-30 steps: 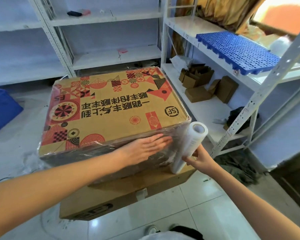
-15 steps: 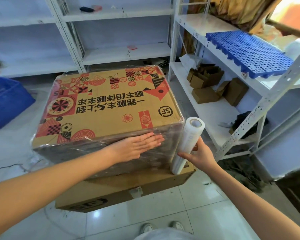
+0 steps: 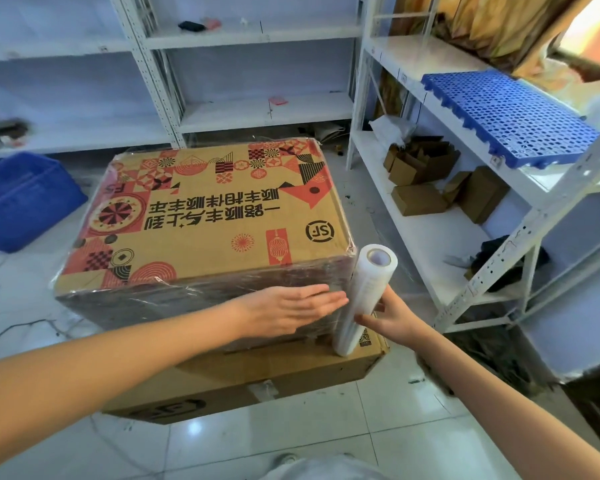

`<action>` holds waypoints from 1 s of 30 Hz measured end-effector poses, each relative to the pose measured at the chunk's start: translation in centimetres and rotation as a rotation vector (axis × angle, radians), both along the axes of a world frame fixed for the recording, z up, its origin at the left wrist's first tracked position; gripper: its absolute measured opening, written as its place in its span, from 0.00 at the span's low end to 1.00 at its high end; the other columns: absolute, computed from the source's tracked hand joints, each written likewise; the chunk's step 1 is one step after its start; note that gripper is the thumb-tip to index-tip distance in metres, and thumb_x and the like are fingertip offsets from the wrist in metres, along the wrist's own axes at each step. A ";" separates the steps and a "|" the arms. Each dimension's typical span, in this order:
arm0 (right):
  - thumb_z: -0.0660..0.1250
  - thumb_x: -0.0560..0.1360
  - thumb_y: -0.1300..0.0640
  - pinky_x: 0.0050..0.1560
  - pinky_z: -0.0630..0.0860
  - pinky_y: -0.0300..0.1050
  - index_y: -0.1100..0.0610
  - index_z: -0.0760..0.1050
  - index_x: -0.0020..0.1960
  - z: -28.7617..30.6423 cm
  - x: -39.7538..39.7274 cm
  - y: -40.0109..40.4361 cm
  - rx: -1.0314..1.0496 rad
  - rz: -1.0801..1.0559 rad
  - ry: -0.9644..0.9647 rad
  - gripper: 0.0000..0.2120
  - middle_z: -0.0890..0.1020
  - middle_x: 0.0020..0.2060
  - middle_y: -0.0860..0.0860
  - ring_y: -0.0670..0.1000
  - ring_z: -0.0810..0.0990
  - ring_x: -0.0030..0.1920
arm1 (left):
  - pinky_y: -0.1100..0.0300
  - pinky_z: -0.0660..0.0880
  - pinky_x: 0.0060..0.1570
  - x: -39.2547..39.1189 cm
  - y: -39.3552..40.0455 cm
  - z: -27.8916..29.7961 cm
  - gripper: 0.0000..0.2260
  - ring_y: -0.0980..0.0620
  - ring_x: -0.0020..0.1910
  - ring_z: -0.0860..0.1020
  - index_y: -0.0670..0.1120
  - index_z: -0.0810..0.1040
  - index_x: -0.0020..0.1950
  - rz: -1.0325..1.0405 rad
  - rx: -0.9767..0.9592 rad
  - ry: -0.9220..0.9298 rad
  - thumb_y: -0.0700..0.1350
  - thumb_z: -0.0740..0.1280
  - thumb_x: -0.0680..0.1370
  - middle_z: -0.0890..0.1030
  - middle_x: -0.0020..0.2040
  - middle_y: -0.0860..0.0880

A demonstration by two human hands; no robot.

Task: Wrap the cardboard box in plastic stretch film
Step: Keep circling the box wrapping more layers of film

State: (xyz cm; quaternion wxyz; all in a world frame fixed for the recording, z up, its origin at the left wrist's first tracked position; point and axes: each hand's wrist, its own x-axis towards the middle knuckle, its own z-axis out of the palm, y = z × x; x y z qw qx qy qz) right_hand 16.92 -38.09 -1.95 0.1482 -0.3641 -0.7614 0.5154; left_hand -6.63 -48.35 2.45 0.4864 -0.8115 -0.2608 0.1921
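Both hands work now: my left hand (image 3: 291,308) lies flat and open on the film of the cardboard box (image 3: 208,220), which sits on another carton (image 3: 257,372), while my right hand (image 3: 390,315) grips the roll (image 3: 364,296) at the corner, so I should pull it tight.

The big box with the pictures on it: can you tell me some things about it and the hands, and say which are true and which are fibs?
1. The printed cardboard box sits on top of another, plainer box. True.
2. The left hand lies flat on the film-covered side of the box. True.
3. The right hand holds a pair of scissors. False: it holds the roll of stretch film.
4. The roll lies flat on the floor. False: it stands nearly upright at the box's corner.
5. A blue perforated panel rests on the shelf to the right. True.
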 end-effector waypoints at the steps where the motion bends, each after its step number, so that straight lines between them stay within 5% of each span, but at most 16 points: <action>1: 0.72 0.71 0.64 0.64 0.73 0.52 0.59 0.63 0.70 0.0 0.1 0.2 0.002 0.010 -0.006 0.30 0.76 0.61 0.53 0.51 0.75 0.61 | 0.51 0.48 0.74 0.2 0.5 0.4 0.27 0.45 0.76 0.52 0.38 0.58 0.75 0.004 -0.018 -0.005 0.47 0.56 0.78 0.53 0.76 0.42; 4: 0.74 0.70 0.61 0.58 0.76 0.46 0.58 0.66 0.68 0.2 0.4 0.6 -0.006 0.026 -0.015 0.29 0.77 0.59 0.51 0.51 0.76 0.60 | 0.53 0.47 0.73 0.2 1.6 1.1 0.26 0.47 0.75 0.51 0.41 0.57 0.75 0.035 -0.015 0.032 0.52 0.54 0.79 0.50 0.75 0.44; 9: 0.76 0.67 0.59 0.56 0.78 0.50 0.55 0.69 0.66 0.2 0.7 0.9 -0.002 -0.032 0.025 0.30 0.79 0.57 0.49 0.51 0.77 0.59 | 0.53 0.45 0.73 -0.1 2.0 1.1 0.30 0.49 0.76 0.51 0.41 0.52 0.75 0.090 0.014 0.070 0.57 0.53 0.80 0.48 0.75 0.44; 16: 0.77 0.57 0.39 0.54 0.78 0.53 0.44 0.66 0.62 -0.1 1.0 1.5 0.141 -0.202 -0.074 0.38 0.76 0.49 0.37 0.47 0.77 0.53 | 0.50 0.41 0.74 0.0 2.3 0.7 0.33 0.42 0.75 0.43 0.37 0.44 0.76 0.114 0.082 0.080 0.57 0.48 0.80 0.45 0.76 0.40; 24: 0.78 0.63 0.48 0.58 0.76 0.58 0.52 0.63 0.69 0.9 -0.6 3.3 0.115 -0.134 -0.054 0.40 0.77 0.60 0.50 0.52 0.76 0.59 | 0.49 0.42 0.74 0.0 1.9 0.9 0.34 0.39 0.75 0.44 0.35 0.50 0.76 0.159 0.052 0.043 0.58 0.53 0.80 0.45 0.76 0.36; 30: 0.75 0.69 0.56 0.55 0.79 0.48 0.52 0.62 0.67 0.8 -0.2 3.5 0.067 0.007 -0.058 0.33 0.75 0.59 0.50 0.52 0.76 0.59 | 0.50 0.49 0.74 1.0 1.7 -0.3 0.28 0.44 0.75 0.54 0.37 0.55 0.75 0.087 0.001 -0.064 0.45 0.57 0.78 0.55 0.76 0.42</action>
